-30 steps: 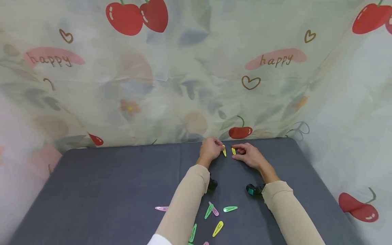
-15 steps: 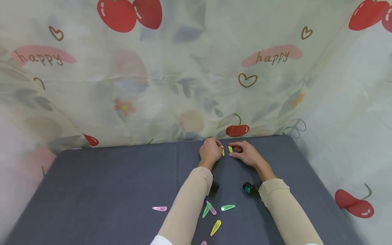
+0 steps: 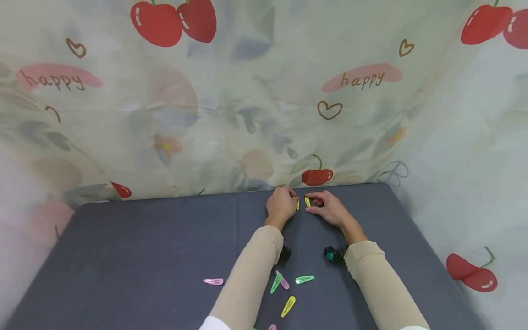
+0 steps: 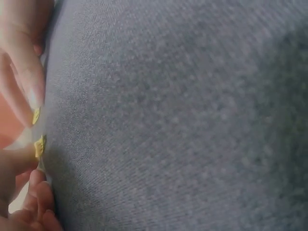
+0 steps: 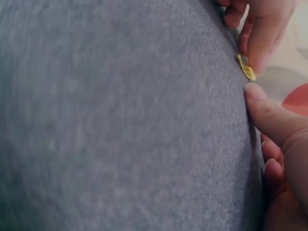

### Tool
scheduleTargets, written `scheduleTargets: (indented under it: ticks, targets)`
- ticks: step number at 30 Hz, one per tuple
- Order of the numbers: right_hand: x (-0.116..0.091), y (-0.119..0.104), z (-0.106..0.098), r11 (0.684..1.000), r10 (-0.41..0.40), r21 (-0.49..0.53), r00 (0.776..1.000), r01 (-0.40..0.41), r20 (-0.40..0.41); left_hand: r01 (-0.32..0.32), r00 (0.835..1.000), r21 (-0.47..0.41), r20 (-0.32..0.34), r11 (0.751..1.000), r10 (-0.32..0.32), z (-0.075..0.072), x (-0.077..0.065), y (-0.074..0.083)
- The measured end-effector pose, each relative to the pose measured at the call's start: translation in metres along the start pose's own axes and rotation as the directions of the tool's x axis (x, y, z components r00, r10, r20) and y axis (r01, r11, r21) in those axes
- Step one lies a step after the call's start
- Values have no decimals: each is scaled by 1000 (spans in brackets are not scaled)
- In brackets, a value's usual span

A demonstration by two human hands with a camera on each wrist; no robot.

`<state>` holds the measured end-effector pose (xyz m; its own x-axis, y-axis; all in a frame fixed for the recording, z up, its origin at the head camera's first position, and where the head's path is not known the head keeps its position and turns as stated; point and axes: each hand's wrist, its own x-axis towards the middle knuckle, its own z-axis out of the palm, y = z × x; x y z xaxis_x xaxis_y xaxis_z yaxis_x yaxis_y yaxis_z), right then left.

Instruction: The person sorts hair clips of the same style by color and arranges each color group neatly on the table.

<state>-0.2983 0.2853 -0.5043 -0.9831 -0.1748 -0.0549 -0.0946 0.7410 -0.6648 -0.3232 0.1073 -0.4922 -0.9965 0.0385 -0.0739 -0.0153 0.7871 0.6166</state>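
Note:
Near the far edge of the table, my left hand (image 3: 281,204) pinches a yellow snap hair clip (image 3: 298,204), partly covered by the fingers. Just to its right, my right hand (image 3: 330,210) holds another yellow hair clip (image 3: 307,201) between thumb and finger. A small gap separates the two clips. In the left wrist view, both the left-hand clip (image 4: 40,146) and the right-hand clip (image 4: 36,116) show at the left border. The right wrist view shows the left-hand clip (image 5: 247,69), while the right thumb (image 5: 269,113) hides the other one.
Closer to me on the dark grey table (image 3: 156,256) lie a pink clip (image 3: 213,281), a green clip (image 3: 276,283) crossing a pink one (image 3: 284,283), another green clip (image 3: 305,279) and a yellow clip (image 3: 288,306). A patterned curtain (image 3: 222,137) hangs behind the table.
The two yellow clips have come slightly closer together, and the left fingers cover more of theirs. The head view has shifted a little. My left sleeve now hides a green clip seen earlier.

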Motion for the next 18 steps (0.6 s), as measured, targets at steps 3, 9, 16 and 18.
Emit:
scheduleTargets:
  ticks: [3, 9, 16, 18]
  targets:
    - [-1, 1, 0, 1000, 8, 13, 1000, -8, -5, -20, 1000, 1, 8, 1000, 20, 0, -2, 0]
    - [0, 1, 3, 1000, 0, 7, 1000, 0, -15, -123, 989, 98, 91, 988, 114, -13, -17, -1]
    - [1, 3, 4, 1000, -25, -6, 999, 25, -22, -337, 940, 321, 174, 885, 294, -33, -34, 4]
    - [1, 3, 4, 1000, -18, -7, 1000, 18, -25, -384, 923, 380, 182, 842, 339, -38, -39, 3]
